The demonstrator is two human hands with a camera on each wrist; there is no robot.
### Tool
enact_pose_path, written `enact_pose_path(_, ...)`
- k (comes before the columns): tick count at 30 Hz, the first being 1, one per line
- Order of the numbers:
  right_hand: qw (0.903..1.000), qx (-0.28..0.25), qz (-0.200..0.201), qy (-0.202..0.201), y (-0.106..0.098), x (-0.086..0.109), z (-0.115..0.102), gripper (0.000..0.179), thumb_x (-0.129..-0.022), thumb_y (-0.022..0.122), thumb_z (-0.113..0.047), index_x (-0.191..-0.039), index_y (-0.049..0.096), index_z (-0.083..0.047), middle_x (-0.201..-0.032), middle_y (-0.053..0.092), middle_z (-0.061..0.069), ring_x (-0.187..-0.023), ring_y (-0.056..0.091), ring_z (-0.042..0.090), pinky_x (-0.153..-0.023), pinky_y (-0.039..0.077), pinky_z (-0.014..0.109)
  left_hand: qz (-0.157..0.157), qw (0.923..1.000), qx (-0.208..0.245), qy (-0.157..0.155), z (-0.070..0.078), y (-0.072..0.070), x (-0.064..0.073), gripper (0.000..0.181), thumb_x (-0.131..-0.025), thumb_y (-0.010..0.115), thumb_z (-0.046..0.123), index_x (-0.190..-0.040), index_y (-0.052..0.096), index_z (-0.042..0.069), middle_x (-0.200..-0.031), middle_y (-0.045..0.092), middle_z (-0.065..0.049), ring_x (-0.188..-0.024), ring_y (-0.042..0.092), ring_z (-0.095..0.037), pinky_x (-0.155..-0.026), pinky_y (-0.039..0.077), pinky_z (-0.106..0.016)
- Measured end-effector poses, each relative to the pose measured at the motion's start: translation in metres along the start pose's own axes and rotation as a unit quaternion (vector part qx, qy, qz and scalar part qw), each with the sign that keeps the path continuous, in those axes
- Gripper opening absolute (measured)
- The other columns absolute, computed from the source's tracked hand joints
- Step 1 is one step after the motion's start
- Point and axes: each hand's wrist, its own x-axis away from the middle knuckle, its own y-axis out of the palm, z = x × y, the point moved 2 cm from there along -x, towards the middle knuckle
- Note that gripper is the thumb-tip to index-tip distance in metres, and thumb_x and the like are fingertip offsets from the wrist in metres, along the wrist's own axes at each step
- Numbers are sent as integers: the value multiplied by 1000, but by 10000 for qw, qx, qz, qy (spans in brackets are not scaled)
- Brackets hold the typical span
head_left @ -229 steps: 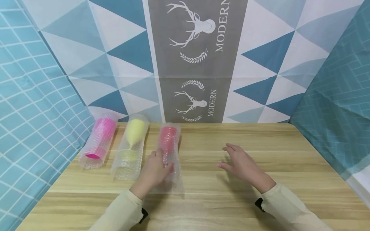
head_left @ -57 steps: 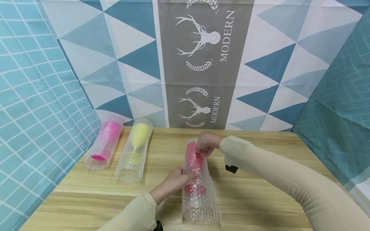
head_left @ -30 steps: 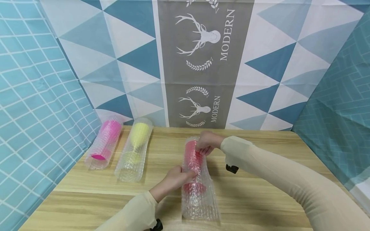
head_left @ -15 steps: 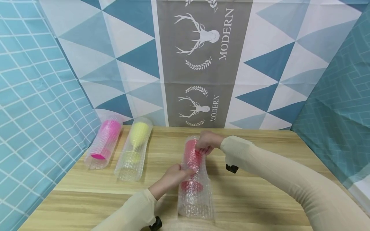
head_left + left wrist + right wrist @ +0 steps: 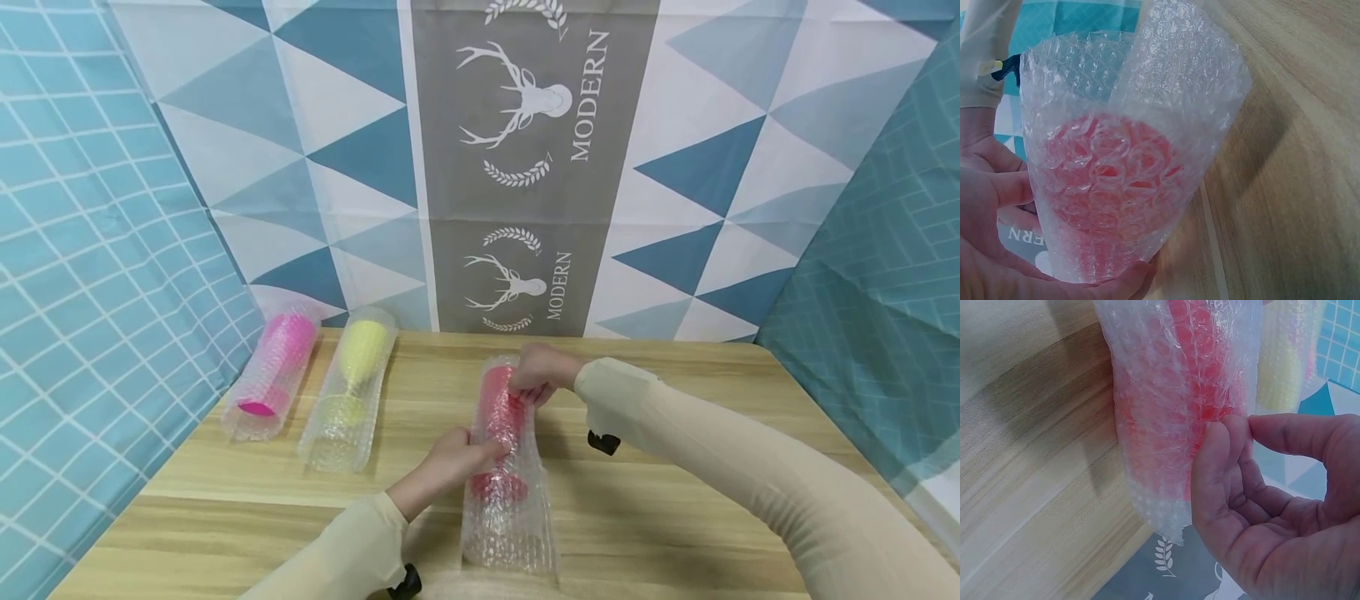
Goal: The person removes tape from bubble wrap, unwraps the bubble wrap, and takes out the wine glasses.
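Observation:
A red goblet [image 5: 497,396] wrapped in clear bubble wrap [image 5: 506,533] is in the middle of the head view, bowl toward the back wall. My left hand [image 5: 453,462] grips the wrapped goblet around its narrow middle, thumb on top. Up at the bowl, my right hand [image 5: 542,372] has its fingers curled and pinches the wrap along the right side. From the left wrist, the round foot of the goblet [image 5: 1110,175] shows through the wrap's open end. The right wrist view has the thumb and fingertips meeting at the wrap's edge.
On the left of the wooden table [image 5: 675,500] lie two more wrapped goblets, one yellow [image 5: 362,350] and one pink [image 5: 287,337]. A patterned cloth wall [image 5: 517,167] rises behind the table, with blue tiled cloth [image 5: 97,275] along the left side.
Since the oldest frame, the wrapped red goblet has moved right and nearer, and my right hand has come onto its bowl end. Lately the wrap's near end shifted slightly left.

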Motion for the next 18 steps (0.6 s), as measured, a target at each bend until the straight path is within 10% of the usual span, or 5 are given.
enact_pose_path(18,9995,-266,7,-172,-2,-3,6,21,-77,58,-1,-57,55,-8,-50,55,-1,-44,52,7,-56,59,25,140,9998,25,-152,-2,-3,-4,59,-83,65,36,-114,55,-12,-102,65,-20,-91,63,-26,-84,56,-46)
